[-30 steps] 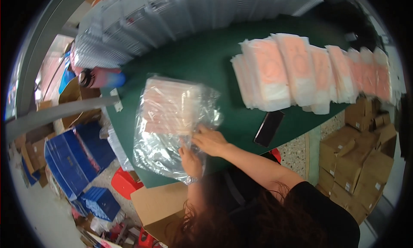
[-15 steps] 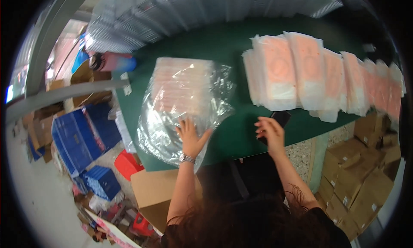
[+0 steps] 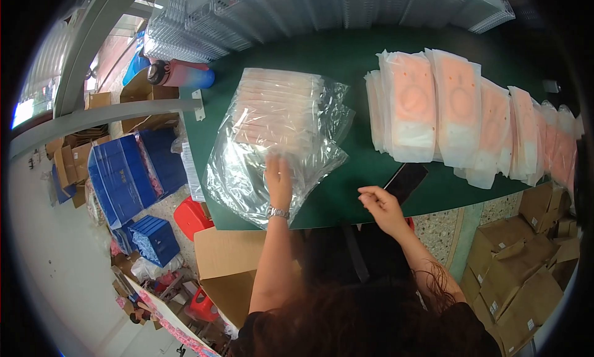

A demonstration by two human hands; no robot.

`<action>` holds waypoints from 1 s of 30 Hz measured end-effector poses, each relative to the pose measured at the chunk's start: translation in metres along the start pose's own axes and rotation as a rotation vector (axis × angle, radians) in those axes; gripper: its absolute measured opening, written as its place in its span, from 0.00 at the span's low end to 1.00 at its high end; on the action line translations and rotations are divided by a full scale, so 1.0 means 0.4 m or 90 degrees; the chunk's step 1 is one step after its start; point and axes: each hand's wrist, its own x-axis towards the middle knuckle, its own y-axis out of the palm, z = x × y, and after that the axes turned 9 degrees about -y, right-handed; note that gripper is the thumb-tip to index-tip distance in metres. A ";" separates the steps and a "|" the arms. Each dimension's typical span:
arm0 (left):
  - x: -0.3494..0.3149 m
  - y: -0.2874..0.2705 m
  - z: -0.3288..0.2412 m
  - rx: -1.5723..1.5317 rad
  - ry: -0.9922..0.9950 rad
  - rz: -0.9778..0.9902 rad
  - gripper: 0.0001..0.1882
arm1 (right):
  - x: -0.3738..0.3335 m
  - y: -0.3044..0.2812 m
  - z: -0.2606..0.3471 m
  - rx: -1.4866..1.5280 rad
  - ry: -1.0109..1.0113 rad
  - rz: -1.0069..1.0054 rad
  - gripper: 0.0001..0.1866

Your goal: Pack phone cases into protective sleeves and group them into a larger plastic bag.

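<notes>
A large clear plastic bag (image 3: 272, 140) holding a stack of pale pink flat packets lies on the green table (image 3: 346, 60). My left hand (image 3: 278, 178) rests flat on the bag's near end, fingers spread, a watch on the wrist. My right hand (image 3: 378, 207) hovers over the table's near edge with fingers loosely curled, and I cannot tell if it holds anything. It is just beside a black phone (image 3: 405, 181). To the right, overlapping piles of pink-and-white pouches (image 3: 445, 112) run along the table.
Stacks of clear plastic trays (image 3: 297, 10) line the table's far side, with a pink-and-blue bottle (image 3: 182, 75) at the left corner. Blue crates (image 3: 127, 177), a red stool (image 3: 192, 217) and cardboard boxes (image 3: 526, 264) stand on the floor around me.
My left hand has slid further up onto the bag. My right hand has come back from the phone toward the table's near edge and curled its fingers.
</notes>
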 end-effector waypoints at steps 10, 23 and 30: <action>-0.132 0.043 -0.284 -0.026 0.150 -0.242 0.39 | 0.005 -0.054 0.047 0.054 -0.115 -0.203 0.12; -0.003 0.355 -0.662 -0.362 -0.041 0.477 0.36 | 0.068 -0.087 0.114 0.379 -0.170 -0.349 0.21; 0.047 0.328 -0.624 -0.431 -0.263 0.551 0.19 | 0.067 -0.110 0.074 0.226 -0.129 -0.219 0.27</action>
